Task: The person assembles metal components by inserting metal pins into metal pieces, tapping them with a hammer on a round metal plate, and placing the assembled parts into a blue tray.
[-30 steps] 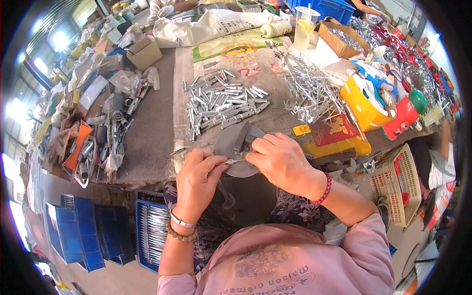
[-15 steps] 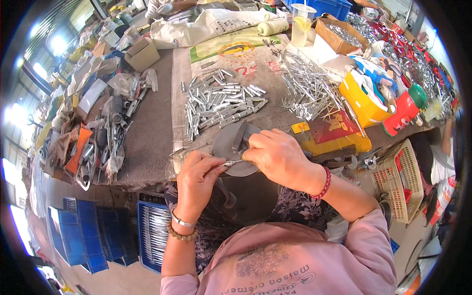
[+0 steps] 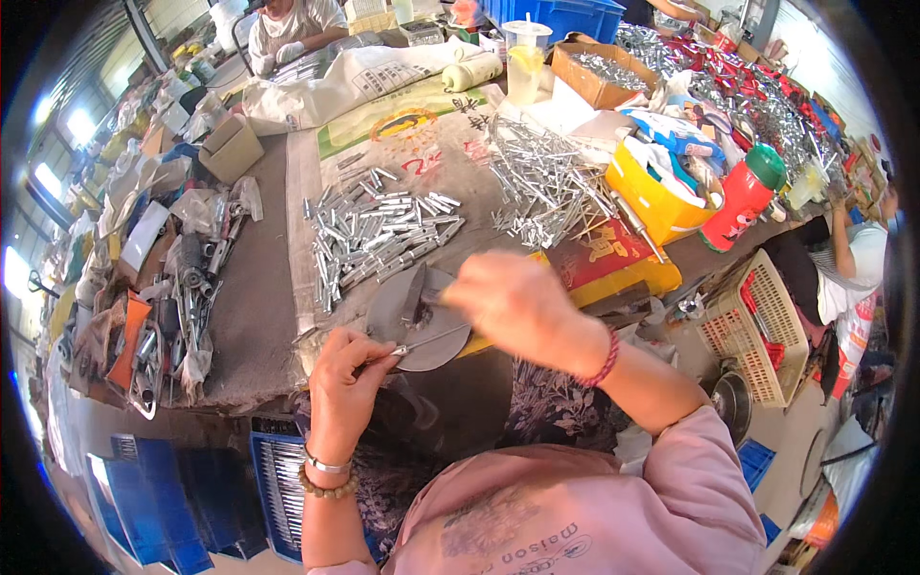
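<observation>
My left hand [image 3: 347,381] is closed, thumb and fingers pinching the silver end of a thin metal rod [image 3: 436,338]. The rod slants up to the right across the near part of a round grey disc [image 3: 383,321]. On that disc stands a dark metal block [image 3: 414,295]. My right hand [image 3: 517,305] is above the disc's right side, smeared by motion; what its fingers hold, if anything, cannot be made out. Beyond the disc lies a pile of short silver metal tubes [image 3: 379,235]. Farther right is a heap of thin metal rods [image 3: 551,182].
A yellow box [image 3: 661,201] and a red bottle with a green cap [image 3: 743,198] stand at the right. Loose tools [image 3: 192,287] crowd the left edge. A drink cup [image 3: 525,67] stands at the back. Blue crates [image 3: 278,489] sit below the table. Another person [image 3: 292,34] works across it.
The view has shifted, so the table appears farther left. My right hand has come away from the rod and blurs above the disc. My left hand keeps its pinch; more of the rod shows.
</observation>
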The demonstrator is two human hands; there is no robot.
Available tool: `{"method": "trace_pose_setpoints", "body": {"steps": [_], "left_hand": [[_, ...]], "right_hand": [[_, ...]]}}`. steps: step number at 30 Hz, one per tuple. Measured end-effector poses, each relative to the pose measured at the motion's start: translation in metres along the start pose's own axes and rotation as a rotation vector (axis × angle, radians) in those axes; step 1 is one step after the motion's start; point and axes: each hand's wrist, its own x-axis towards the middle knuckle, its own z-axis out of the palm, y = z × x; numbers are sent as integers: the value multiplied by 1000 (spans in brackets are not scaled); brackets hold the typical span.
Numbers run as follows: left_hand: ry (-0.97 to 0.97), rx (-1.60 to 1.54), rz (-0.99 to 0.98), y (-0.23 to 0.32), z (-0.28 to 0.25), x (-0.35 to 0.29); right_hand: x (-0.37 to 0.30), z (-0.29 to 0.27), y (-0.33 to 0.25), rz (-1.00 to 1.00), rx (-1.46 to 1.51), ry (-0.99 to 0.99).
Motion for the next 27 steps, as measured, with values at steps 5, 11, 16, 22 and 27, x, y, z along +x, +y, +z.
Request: {"method": "trace_pose_setpoints", "body": {"steps": [5,11,16,22,27], "left_hand": [[5,-31,-11,-2,3,0],[17,-17,4,-3,6,-1],[30,-21,-8,-2,6,-2],[37,29,1,-2,3,-2],[30,37,36,-5,5,-1]], "right_hand": [[-15,-31,73,289,-259,10],[-17,-27,82,123,-331,-57],[-14,-19,85,109,-396,-77],[0,-29,52,440,234,-44],[5,0,-23,434,709,-21]]}}
